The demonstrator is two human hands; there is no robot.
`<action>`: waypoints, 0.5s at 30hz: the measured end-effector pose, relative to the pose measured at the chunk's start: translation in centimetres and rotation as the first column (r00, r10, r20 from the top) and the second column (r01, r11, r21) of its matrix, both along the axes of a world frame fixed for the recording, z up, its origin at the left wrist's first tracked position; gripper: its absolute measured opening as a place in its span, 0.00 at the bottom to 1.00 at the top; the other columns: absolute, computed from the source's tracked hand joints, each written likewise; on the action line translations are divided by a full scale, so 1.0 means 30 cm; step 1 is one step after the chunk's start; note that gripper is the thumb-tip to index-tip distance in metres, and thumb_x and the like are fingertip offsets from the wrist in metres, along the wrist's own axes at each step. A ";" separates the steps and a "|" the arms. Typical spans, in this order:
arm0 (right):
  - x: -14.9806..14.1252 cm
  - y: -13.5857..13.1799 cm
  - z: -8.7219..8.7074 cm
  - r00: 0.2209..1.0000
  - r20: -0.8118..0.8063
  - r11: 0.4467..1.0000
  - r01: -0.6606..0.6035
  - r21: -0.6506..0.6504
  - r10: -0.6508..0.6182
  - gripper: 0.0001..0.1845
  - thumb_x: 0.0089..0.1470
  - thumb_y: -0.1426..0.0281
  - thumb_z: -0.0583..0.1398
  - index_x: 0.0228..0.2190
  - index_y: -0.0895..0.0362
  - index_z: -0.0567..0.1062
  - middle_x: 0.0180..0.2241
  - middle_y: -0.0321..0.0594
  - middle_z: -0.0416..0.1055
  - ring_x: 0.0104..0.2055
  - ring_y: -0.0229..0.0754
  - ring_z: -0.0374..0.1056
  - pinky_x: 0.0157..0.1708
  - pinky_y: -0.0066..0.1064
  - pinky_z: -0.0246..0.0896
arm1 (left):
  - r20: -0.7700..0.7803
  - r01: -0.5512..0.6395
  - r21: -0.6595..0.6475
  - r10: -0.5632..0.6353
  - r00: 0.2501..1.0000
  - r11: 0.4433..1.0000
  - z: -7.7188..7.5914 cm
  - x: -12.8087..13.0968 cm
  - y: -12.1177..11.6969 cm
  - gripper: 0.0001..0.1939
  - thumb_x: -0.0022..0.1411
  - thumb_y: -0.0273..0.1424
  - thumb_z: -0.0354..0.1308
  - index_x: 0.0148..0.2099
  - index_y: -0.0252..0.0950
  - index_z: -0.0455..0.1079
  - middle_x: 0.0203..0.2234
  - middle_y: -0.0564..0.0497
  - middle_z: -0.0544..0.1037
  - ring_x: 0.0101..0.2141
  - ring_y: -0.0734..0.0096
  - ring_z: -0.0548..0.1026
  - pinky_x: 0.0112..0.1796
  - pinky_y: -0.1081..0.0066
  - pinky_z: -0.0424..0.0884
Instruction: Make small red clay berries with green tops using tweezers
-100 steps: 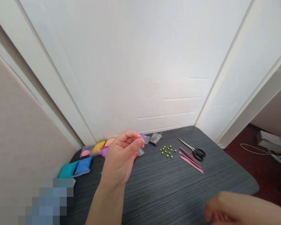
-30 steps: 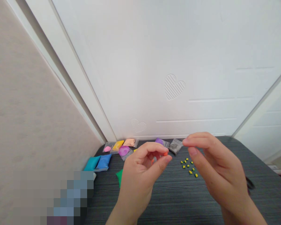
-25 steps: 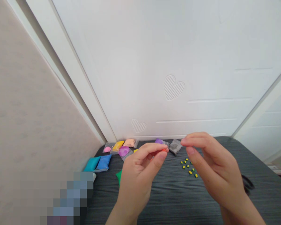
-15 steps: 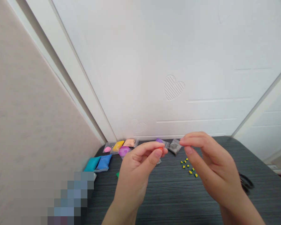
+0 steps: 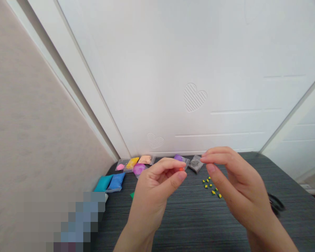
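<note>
The left hand (image 5: 153, 189) is pinching the orange piece (image 5: 182, 169) above the table (image 5: 189, 220); the right hand (image 5: 238, 185) is hovering, fingertips nearly together, whether gripping anything I can't tell, near the yellow-green pieces (image 5: 213, 193).

Your right hand (image 5: 241, 192) has risen from low over the bench (image 5: 194, 224) to face your left hand (image 5: 152, 192), where an orange piece (image 5: 181, 169) now shows. Your right hand and forearm now hide the pink tools and the blades of the scissors (image 5: 277, 204). Your left hand covers more of the green packet (image 5: 132, 195) than a second ago.
</note>
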State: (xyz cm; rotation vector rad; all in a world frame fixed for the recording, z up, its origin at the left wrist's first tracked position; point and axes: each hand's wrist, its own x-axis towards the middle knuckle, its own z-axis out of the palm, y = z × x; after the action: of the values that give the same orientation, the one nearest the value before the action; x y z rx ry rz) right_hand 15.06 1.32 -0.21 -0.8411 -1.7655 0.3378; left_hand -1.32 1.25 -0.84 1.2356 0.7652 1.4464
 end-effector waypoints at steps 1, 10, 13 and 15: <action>0.000 0.000 0.000 1.000 0.004 1.000 0.006 0.001 -0.006 0.10 0.52 0.75 0.54 0.36 0.53 0.70 0.37 0.39 0.67 0.41 0.39 0.63 0.41 0.33 0.59 | -0.006 -0.005 -0.002 0.005 1.000 1.000 0.000 0.000 0.000 0.06 0.51 0.23 0.60 0.33 0.39 0.74 0.27 0.55 0.72 0.30 0.79 0.66 0.32 0.80 0.63; -0.002 0.000 -0.001 1.000 0.008 1.000 0.007 -0.003 -0.007 0.10 0.52 0.76 0.54 0.37 0.53 0.70 0.38 0.40 0.67 0.42 0.40 0.63 0.42 0.33 0.59 | -0.060 -0.092 0.024 0.093 0.994 0.995 -0.005 0.003 -0.004 0.12 0.57 0.35 0.53 0.26 0.34 0.69 0.22 0.52 0.67 0.30 0.73 0.65 0.35 0.73 0.62; -0.003 0.001 -0.002 1.000 0.013 1.000 0.011 0.002 -0.011 0.10 0.51 0.76 0.54 0.36 0.53 0.70 0.38 0.40 0.67 0.42 0.40 0.63 0.41 0.33 0.58 | -0.053 -0.101 0.008 0.101 0.993 0.995 -0.012 -0.003 0.002 0.11 0.57 0.35 0.54 0.27 0.34 0.70 0.22 0.52 0.69 0.29 0.74 0.66 0.34 0.74 0.63; -0.001 0.001 -0.001 1.000 0.010 1.000 0.014 0.006 -0.014 0.10 0.51 0.76 0.54 0.37 0.53 0.70 0.38 0.39 0.67 0.42 0.39 0.63 0.42 0.33 0.58 | -0.051 -0.106 -0.030 0.104 0.993 0.994 -0.017 -0.009 0.007 0.06 0.54 0.32 0.57 0.31 0.36 0.72 0.25 0.53 0.73 0.29 0.75 0.68 0.33 0.76 0.64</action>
State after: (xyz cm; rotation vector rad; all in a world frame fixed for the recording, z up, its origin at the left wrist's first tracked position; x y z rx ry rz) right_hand 15.04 1.36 -0.23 -0.8517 -1.7682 0.3201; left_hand -1.58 1.44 -1.36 1.2256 0.8956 1.4872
